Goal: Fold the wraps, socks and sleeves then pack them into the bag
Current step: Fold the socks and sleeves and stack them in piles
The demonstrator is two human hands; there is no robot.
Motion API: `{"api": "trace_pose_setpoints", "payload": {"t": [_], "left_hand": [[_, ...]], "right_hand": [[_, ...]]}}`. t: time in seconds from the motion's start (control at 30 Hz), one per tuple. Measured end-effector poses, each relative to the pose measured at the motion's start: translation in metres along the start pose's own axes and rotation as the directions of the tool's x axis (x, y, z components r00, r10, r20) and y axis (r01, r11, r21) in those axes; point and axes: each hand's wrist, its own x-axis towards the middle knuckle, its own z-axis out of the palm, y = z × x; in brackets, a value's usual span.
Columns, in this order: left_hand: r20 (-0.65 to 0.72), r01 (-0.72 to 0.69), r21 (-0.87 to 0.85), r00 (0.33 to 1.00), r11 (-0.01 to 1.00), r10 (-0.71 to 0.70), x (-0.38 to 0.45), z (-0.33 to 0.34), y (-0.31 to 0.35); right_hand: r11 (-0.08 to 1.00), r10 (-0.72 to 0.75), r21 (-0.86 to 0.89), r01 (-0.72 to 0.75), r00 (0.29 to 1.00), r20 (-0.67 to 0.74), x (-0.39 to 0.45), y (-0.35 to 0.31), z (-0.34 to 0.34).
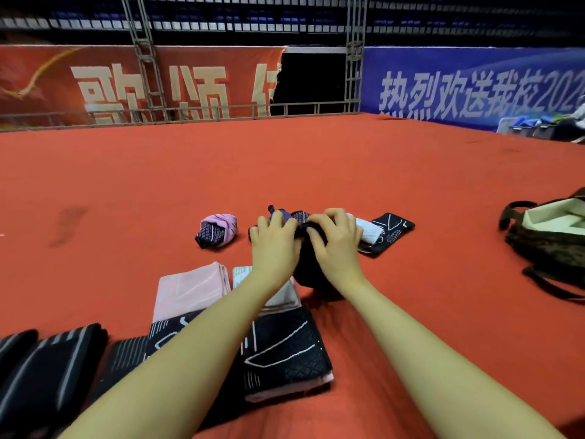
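Both my hands reach forward over the red floor. My left hand (274,240) and my right hand (336,237) curl their fingers round a black sock (305,264) that hangs between them. Behind them lie a purple-and-black piece (286,214), a white piece (367,231) and a black patterned sleeve (392,228). A rolled pink-and-black sock (217,230) sits to the left. Nearer me lie a folded pink piece (190,289), a folded white piece (285,296), black patterned folded sleeves (285,350) and black striped wraps (53,362). The open bag (550,232) stands at the right.
A red carpet (285,166) covers the stage floor. A metal railing (190,110) and banners close off the far edge. Crates (525,126) stand at the far right.
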Motion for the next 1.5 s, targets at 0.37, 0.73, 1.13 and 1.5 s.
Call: {"api": "trace_pose_setpoints", "payload": {"t": [0.37, 0.73, 1.13, 1.5], "left_hand": [[-0.046, -0.08, -0.018, 0.996, 0.997, 0.079, -0.02, -0.092, -0.001], [0.008, 0.006, -0.224, 1.0, 0.974, -0.004, -0.054, -0.144, -0.015], [0.088, 0.189, -0.14, 0.98, 0.972, -0.178, -0.115, -0.121, -0.067], [0.179, 0.298, -0.422, 0.953, 0.856, -0.244, -0.12, -0.112, -0.084]], "right_hand": [[0.954, 0.299, -0.068, -0.292, 0.941, 0.155, -0.012, -0.044, -0.044], [0.92, 0.043, -0.388, 0.062, 0.965, 0.258, 0.0, -0.106, -0.061], [0.906, 0.137, -0.403, 0.129, 0.811, 0.568, -0.051, -0.135, -0.018], [0.923, 0.235, -0.381, 0.061, 0.693, 0.681, -0.105, -0.113, -0.02]]}}
